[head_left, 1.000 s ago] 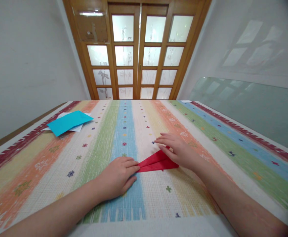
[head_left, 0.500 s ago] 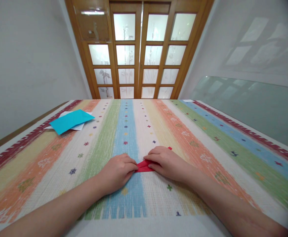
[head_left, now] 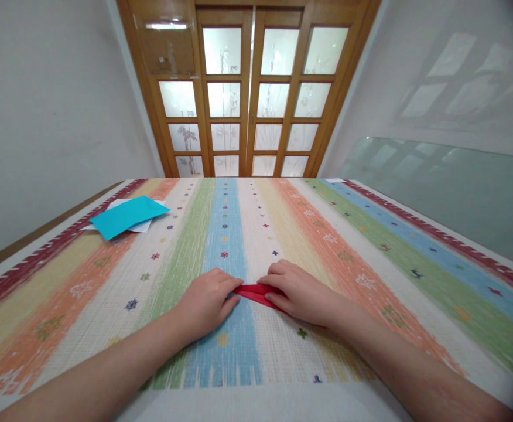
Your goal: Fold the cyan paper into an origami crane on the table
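A folded piece of red paper (head_left: 259,292) lies between my hands, close to the near edge of the striped tablecloth (head_left: 186,258). Its narrow left tip is pinched between the thumb and fingers of my left hand (head_left: 210,300). My right hand (head_left: 298,291) grips the wider right part, thumb in front and fingers curled over the top. A crease runs along the visible length of the paper. Much of its right end is hidden under my right hand.
A bright blue paper sheet (head_left: 127,217) rests on white paper (head_left: 144,226) at the far left of the table. A small white piece (head_left: 336,180) lies at the far right edge. A glass panel (head_left: 441,193) leans along the right wall; wooden glazed doors (head_left: 248,88) stand behind.
The red paper has turned, its right end now angling toward me. My left hand has shifted slightly left, and more of the paper shows between the hands.
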`<act>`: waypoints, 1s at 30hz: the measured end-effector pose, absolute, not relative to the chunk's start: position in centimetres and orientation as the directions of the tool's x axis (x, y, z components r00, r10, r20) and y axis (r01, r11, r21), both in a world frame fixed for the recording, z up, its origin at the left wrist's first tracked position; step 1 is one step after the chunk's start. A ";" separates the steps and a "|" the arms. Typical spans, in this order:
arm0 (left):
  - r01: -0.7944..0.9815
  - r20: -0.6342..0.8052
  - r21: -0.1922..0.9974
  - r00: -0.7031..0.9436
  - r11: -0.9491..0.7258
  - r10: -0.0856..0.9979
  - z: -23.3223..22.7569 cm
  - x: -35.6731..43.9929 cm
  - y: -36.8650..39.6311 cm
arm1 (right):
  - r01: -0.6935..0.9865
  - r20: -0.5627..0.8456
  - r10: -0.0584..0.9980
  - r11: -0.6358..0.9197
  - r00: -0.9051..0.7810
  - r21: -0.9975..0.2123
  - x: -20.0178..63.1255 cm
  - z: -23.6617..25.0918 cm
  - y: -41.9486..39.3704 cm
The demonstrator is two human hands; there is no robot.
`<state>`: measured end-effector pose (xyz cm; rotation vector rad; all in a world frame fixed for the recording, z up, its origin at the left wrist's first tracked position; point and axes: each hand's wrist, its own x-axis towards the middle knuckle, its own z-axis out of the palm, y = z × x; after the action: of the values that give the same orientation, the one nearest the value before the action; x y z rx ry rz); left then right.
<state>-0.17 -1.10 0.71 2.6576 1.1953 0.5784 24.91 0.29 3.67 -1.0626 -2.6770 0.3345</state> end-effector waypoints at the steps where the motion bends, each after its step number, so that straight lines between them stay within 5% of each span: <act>1: 0.690 0.273 0.304 0.597 -0.656 0.754 0.7 -0.2 -1.1 | 0.643 0.137 0.695 0.710 -0.706 -0.287 24.9 3.7 0.3; 21: 0.714 0.304 0.268 0.574 -0.646 0.760 1.0 0.1 -1.4 | 0.620 0.291 0.644 0.763 -0.708 -0.181 24.0 3.1 0.0; 30: 0.400 0.486 0.216 0.747 -0.891 0.454 2.6 0.4 -2.9 | 0.616 0.492 0.569 0.784 -0.659 -0.082 24.6 3.6 -0.4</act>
<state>0.41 -2.85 2.57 2.8437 0.6969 0.8297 24.63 -0.38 3.61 -0.8849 -2.4715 -0.1249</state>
